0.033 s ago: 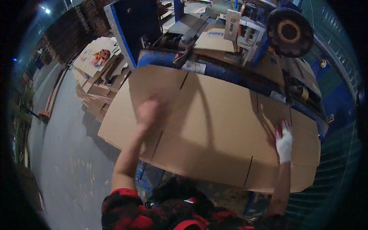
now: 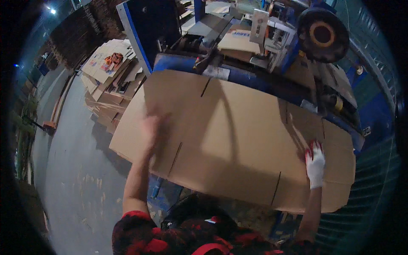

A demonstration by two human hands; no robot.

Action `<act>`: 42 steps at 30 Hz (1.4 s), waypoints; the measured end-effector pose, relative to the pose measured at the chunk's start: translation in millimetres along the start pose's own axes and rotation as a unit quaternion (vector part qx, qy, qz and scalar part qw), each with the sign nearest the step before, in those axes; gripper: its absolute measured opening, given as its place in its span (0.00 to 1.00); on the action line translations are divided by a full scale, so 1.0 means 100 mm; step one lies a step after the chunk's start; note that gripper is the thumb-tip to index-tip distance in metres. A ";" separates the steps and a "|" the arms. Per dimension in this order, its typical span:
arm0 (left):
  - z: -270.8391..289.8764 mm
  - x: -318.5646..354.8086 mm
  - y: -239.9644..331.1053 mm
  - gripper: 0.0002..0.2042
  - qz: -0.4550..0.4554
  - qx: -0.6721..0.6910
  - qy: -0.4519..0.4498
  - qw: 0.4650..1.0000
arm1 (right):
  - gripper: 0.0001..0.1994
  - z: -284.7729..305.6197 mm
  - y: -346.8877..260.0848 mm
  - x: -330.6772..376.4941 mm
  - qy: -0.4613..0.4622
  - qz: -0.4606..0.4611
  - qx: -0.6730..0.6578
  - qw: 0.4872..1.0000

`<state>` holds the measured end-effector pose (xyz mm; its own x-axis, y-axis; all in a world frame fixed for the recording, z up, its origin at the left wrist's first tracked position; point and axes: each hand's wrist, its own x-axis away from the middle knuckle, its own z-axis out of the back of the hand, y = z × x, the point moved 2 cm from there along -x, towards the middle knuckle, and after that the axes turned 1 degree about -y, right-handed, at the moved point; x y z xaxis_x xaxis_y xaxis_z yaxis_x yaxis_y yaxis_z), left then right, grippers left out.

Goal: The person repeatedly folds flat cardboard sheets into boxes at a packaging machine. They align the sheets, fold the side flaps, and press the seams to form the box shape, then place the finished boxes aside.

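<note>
A wide, flat sheet of brown cardboard [image 2: 250, 127] with dark slots cut into its long edges lies in front of me, its far edge against the machine. Over its left part is my bare left hand [image 2: 153, 127]; motion smears the fingers, and whether it touches the board I cannot tell. My right hand [image 2: 315, 165], in a white glove with red fingertips, rests on the right end of the sheet with fingers stretched out, gripping nothing.
Beyond the sheet stands a blue machine [image 2: 263, 91] with a dark round wheel [image 2: 321, 35] at its upper right. A printed cardboard piece [image 2: 239, 42] lies inside it. An uneven cardboard stack [image 2: 108, 68] rises from the grey floor [image 2: 80, 170] at left.
My left hand has shifted a little left and nearer to me above the sheet. My right hand has slid slightly nearer. The cardboard stays in about the same place.
</note>
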<state>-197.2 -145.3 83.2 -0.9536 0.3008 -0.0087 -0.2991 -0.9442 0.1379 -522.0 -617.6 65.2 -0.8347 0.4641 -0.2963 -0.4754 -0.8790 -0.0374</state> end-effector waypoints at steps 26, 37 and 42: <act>0.80 1.58 -1.84 0.23 -0.124 0.616 0.071 0.775 | 0.16 0.72 0.04 2.85 0.338 -0.384 -0.483 0.711; -0.08 1.59 -0.22 0.25 -0.418 0.121 0.113 0.893 | 0.21 0.64 -0.63 2.13 -0.020 0.215 0.100 0.971; -0.30 1.67 0.04 0.26 -0.474 -0.039 0.056 0.878 | 0.20 0.36 -0.31 1.94 -0.060 0.214 0.150 0.963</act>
<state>-358.6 -103.1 52.8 -0.2709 0.9456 -0.1804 -0.9574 -0.2841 -0.0516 -678.8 -496.0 43.5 -0.9898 0.0910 -0.1096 -0.1238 -0.9300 0.3460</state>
